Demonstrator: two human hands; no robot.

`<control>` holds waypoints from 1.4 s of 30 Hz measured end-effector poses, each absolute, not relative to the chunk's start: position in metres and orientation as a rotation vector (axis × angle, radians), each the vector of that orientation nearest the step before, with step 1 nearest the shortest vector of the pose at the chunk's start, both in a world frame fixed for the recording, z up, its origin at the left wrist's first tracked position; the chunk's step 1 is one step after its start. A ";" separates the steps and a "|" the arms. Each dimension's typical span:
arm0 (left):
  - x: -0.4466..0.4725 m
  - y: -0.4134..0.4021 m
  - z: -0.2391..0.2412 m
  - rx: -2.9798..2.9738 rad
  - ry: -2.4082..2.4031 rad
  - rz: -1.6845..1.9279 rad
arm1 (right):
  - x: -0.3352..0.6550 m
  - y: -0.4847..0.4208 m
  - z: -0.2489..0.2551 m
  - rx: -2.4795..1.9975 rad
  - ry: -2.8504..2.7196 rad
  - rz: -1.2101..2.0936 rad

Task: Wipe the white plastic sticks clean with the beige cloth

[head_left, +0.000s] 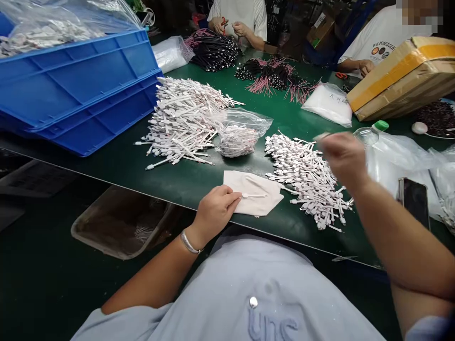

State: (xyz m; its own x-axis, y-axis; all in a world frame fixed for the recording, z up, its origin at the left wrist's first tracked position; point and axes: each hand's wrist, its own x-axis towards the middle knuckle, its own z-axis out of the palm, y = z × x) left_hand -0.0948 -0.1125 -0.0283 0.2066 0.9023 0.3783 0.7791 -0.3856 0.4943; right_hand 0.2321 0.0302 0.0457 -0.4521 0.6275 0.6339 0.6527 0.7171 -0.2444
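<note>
My left hand (217,208) pinches one end of a short white cable (254,195) between thumb and fingers. The cable lies out straight over a folded white cloth (236,180) at the table's near edge. My right hand (343,154) is raised over the right side of the table, blurred by motion. Its fingers look curled together, with a small pale thing at their tips that I cannot make out. Below and left of it spreads a pile of short white cables (302,170). A clear bottle with a green cap (381,125) stands just behind that hand.
A larger white cable pile (188,113) and a clear bag of cables (239,139) lie ahead. Blue crates (81,85) stand left, a taped carton (401,80) right. A phone (414,201) rests near clear plastic bags. Across the table, two people work near black cable bundles (213,49).
</note>
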 end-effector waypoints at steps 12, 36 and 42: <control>-0.081 -0.106 -0.034 2.362 1.662 0.794 | 0.127 -0.034 -0.013 -0.562 -3.037 0.119; -0.083 -0.104 -0.036 2.365 1.623 0.808 | 0.134 -0.039 0.000 -0.630 -3.099 0.056; -0.084 -0.101 -0.029 2.338 1.585 0.718 | 0.157 -0.044 -0.001 -0.901 -2.753 0.183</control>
